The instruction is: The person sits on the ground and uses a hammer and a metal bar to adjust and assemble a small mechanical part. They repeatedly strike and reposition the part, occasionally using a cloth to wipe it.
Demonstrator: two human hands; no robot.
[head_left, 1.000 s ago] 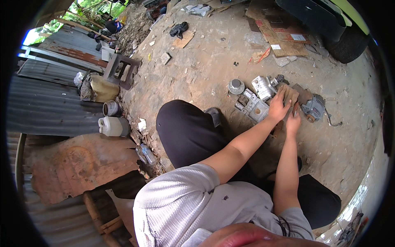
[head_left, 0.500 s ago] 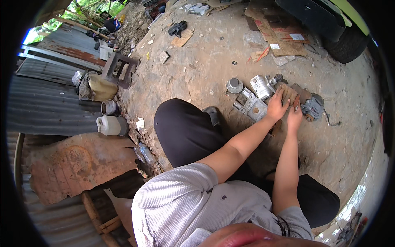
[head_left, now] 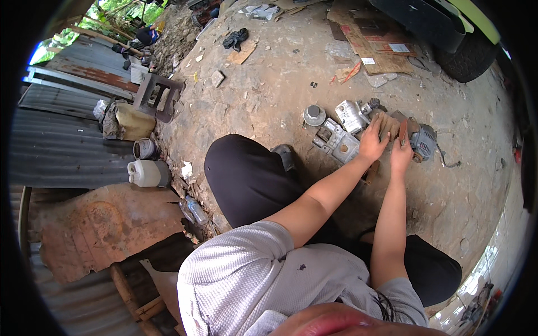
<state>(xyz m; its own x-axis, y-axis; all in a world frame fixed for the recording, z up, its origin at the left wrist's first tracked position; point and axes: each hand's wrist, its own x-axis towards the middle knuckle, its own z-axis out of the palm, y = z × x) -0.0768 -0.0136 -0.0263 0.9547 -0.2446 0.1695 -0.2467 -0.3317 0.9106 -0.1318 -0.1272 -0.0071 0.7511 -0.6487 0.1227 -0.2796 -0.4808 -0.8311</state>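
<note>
My left hand (head_left: 372, 144) is at the left side of a brown block-like part (head_left: 387, 124), its fingers over the near edge and the thumb toward the right. My right hand (head_left: 400, 154) is closed round the lower end of a thin reddish-brown flat strip (head_left: 404, 132), which stands up against the block's right side. Whether the strip is a tool or a loose piece is too small to tell. Just right of it lies a grey finned alternator (head_left: 424, 141) with a cable. Left of my hands are a silver metal housing (head_left: 353, 116) and a flat cast metal cover (head_left: 338, 141).
A round metal can-like part (head_left: 314, 115) stands left of the castings. Cardboard (head_left: 376, 47) lies ahead, near a vehicle tyre (head_left: 466, 63). At the left are a plastic stool (head_left: 158, 96), a white jug (head_left: 149, 173) and rusty sheet metal (head_left: 106, 229).
The strip in my right hand has tipped more upright and shows more of its length. My left hand stays at the brown block. The whole view has shifted slightly.
</note>
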